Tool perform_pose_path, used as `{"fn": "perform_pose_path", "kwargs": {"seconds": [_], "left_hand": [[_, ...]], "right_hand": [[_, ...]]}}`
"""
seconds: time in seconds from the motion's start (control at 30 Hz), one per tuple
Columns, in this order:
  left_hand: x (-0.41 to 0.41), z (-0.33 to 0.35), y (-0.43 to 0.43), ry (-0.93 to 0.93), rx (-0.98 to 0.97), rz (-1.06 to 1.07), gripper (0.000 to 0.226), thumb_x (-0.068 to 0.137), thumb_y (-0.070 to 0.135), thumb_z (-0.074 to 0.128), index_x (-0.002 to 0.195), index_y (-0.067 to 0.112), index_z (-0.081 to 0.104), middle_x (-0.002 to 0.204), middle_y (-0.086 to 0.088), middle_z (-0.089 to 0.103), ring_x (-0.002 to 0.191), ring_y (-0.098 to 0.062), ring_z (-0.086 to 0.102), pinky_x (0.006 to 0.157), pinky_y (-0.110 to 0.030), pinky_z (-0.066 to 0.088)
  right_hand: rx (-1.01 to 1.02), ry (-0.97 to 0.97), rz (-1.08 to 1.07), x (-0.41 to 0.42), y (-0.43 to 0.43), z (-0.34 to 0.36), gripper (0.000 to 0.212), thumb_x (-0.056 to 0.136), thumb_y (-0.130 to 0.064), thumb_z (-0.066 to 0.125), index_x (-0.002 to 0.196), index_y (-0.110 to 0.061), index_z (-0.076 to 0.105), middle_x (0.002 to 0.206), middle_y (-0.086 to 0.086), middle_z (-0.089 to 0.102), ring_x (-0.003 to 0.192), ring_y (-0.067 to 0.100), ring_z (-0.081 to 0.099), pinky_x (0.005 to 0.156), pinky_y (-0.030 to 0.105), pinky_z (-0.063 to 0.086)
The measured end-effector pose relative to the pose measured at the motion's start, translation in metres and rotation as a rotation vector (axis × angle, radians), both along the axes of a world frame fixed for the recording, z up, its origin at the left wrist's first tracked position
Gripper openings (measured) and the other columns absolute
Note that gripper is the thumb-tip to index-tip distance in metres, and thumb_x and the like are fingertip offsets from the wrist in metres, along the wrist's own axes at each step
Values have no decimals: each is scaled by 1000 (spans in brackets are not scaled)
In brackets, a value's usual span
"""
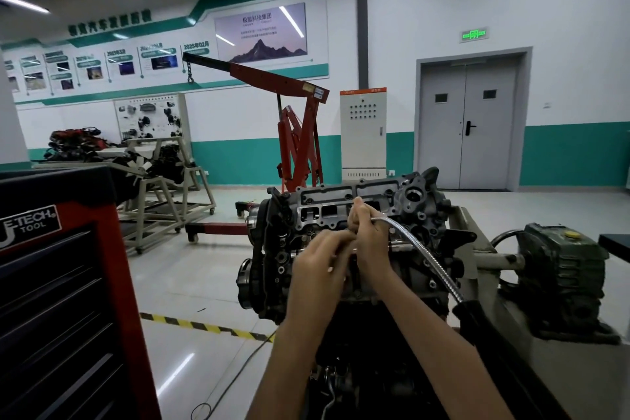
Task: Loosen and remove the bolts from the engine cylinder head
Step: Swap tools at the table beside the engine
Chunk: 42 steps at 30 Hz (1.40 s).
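Two hands at the engine cylinder head point(324, 211), a dark, greasy casting with rows of open ports and bolt holes.
The right hand point(366, 232) is clenched round a flexible metal shaft point(419, 249) just above the head; the shaft curves down to a black handle at the head's right. The left hand point(320, 266), fingers curled, meets it in front of the head; whether it grips anything cannot be told. A red tool cabinet point(51, 283) stands left of the head, a red engine crane point(300, 112) and grey double doors point(470, 123) behind it.
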<state>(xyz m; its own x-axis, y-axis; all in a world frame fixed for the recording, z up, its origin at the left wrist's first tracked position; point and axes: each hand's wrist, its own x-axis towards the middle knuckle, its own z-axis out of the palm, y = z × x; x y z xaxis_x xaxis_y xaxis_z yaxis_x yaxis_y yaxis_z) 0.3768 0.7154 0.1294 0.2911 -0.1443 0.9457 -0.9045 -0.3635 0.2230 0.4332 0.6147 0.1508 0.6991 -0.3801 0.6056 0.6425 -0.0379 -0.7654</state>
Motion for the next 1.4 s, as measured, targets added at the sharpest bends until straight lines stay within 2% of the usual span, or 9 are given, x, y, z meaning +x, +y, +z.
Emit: {"fn": "perform_pose_path", "kwargs": {"seconds": [0.13,0.23,0.47,0.63,0.83,1.0,1.1,1.3,1.4], "left_hand": [[43,-22,20,328,-96,138,6,85,7,69,86,13,70,82,12,65,81,4,61,76,-20,50],[56,-36,27,380,-129,162,12,84,7,70,83,19,69,78,16,63,81,7,60,71,-5,43],[68,-37,30,420,-136,170,7,84,8,69,82,15,70,73,11,64,72,2,61,67,-2,40],[81,-28,19,444,-90,151,5,86,10,68,85,16,69,81,7,67,77,-3,62,72,-17,48],[102,-4,-39,535,149,286,41,95,24,56,132,6,50,126,-7,55,121,-22,48,104,-37,38],[104,4,-65,560,-11,220,21,100,20,44,95,6,59,86,-11,65,80,-24,60,73,-37,48],[105,8,-65,553,-19,152,22,100,18,45,80,13,54,65,1,55,56,-8,50,50,-13,37],[125,21,-16,910,-342,108,32,101,22,43,87,0,62,73,-11,58,62,-20,51,57,-30,41],[102,42,-13,1080,-336,-279,32,102,21,42,86,2,62,65,-5,50,51,-13,46,49,-25,38]], "right_hand": [[16,-63,-29,-2,-8,2,53,99,-21,37,46,-27,33,47,-9,27,49,10,24,55,28,26],[65,-74,-3,-5,-12,9,55,98,-20,38,44,-28,33,46,-9,27,48,9,23,57,23,29],[132,-174,58,-24,-31,25,55,98,-15,36,45,-28,36,46,-6,28,48,11,24,61,20,35],[237,-266,159,-45,-49,40,51,98,-11,34,48,-24,30,47,-9,26,50,14,20,56,29,24],[393,-344,254,-68,-57,48,46,97,-11,32,52,-16,25,46,-5,24,52,18,15,56,33,20],[438,-409,298,-85,-74,56,46,97,-13,32,52,-16,25,46,-5,25,50,17,19,53,26,31],[409,-401,309,-92,-85,59,50,97,-14,31,46,-19,31,44,-6,27,48,15,22,53,24,33],[233,-501,145,-111,-134,74,47,95,-21,38,48,-24,36,45,-8,24,48,14,24,57,27,32],[-88,-340,-164,-102,-144,75,46,97,-25,40,50,-24,44,47,-8,36,51,11,35,59,27,36]]}}
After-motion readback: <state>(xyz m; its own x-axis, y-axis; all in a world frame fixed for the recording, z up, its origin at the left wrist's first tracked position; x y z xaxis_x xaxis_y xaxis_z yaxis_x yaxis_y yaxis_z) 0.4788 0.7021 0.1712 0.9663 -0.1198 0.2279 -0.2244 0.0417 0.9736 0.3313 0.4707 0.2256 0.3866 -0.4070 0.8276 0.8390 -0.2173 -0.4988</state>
